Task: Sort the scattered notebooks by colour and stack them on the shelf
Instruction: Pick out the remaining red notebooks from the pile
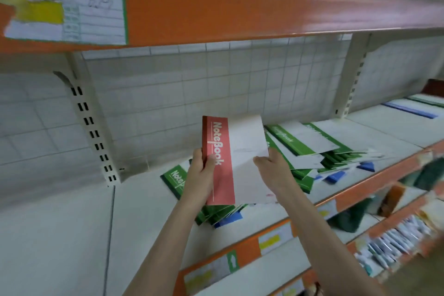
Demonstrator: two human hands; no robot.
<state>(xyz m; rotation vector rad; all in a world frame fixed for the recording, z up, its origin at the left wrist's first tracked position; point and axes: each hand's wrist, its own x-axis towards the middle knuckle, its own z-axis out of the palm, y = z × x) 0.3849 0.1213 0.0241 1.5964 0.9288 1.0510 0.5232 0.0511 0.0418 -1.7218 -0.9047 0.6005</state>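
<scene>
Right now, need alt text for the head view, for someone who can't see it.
Both hands, left hand and right hand, hold a red-spined notebook upright above a messy pile of green notebooks and blue notebooks on a white shelf. An orange-edged upper shelf runs overhead.

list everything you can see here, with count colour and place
red notebook: one, red band with white cover, held up over the shelf
green notebooks: a scattered heap, count unclear, mid shelf
blue notebooks: a few corners poking from under the green heap
far stacks: blue and green, right end of the shelf
shelf: one, white board with orange edge
upper shelf: one, orange edge, paper label at left
left hand: grips the red band
right hand: holds the white side
</scene>
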